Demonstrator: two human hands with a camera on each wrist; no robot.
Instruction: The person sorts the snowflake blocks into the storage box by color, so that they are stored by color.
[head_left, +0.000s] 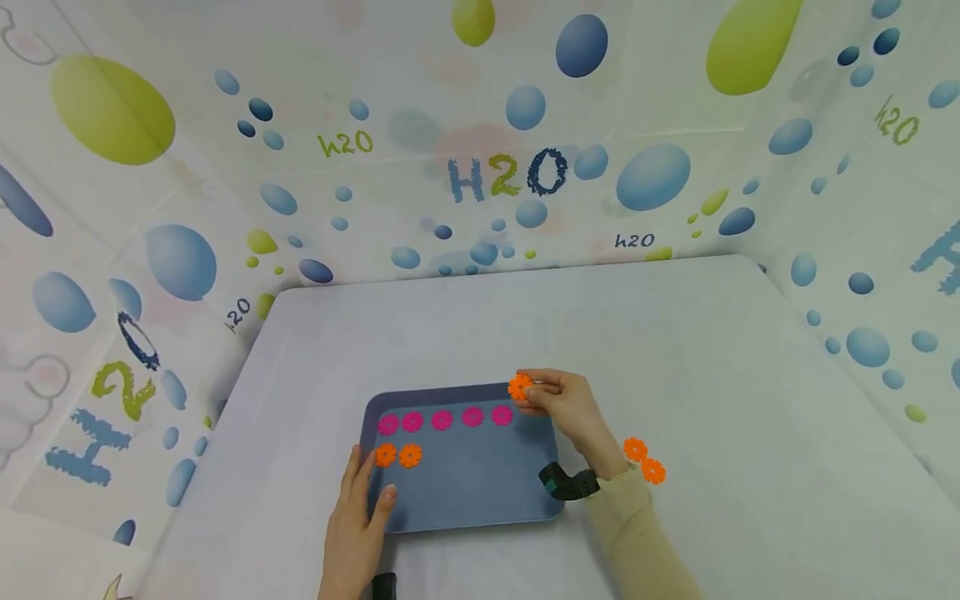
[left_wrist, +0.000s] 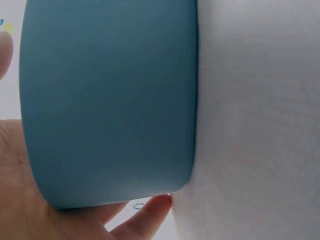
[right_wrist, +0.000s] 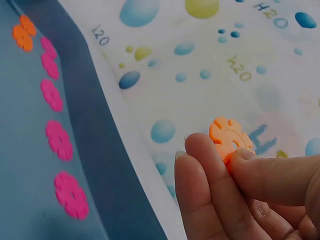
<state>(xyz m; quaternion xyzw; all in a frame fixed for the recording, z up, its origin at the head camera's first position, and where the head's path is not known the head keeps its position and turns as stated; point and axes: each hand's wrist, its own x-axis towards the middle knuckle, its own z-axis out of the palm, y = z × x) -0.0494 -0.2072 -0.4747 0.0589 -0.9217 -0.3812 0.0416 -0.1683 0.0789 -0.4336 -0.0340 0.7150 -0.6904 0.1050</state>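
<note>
My right hand (head_left: 564, 408) pinches an orange flower-shaped disc (right_wrist: 231, 137) between thumb and fingers, above the far right corner of the blue-grey tray (head_left: 465, 492). The disc has a slotted, petal-like edge and a small centre hole. My left hand (head_left: 352, 529) rests against the tray's left side, its fingers fairly straight along the outside and the thumb over the rim. Along the far side of the tray lies a row of several pink flower discs (head_left: 442, 420). Nearer, at the left, two orange discs (head_left: 410, 456) lie side by side.
Two more orange discs (head_left: 654, 471) lie on the white table (head_left: 750, 400) to the right of the tray, beside the right sleeve (head_left: 630, 525). A dark wrist camera (head_left: 567, 483) overlaps the tray's right edge. A curtain (head_left: 420, 183) with blue and green spots surrounds the table.
</note>
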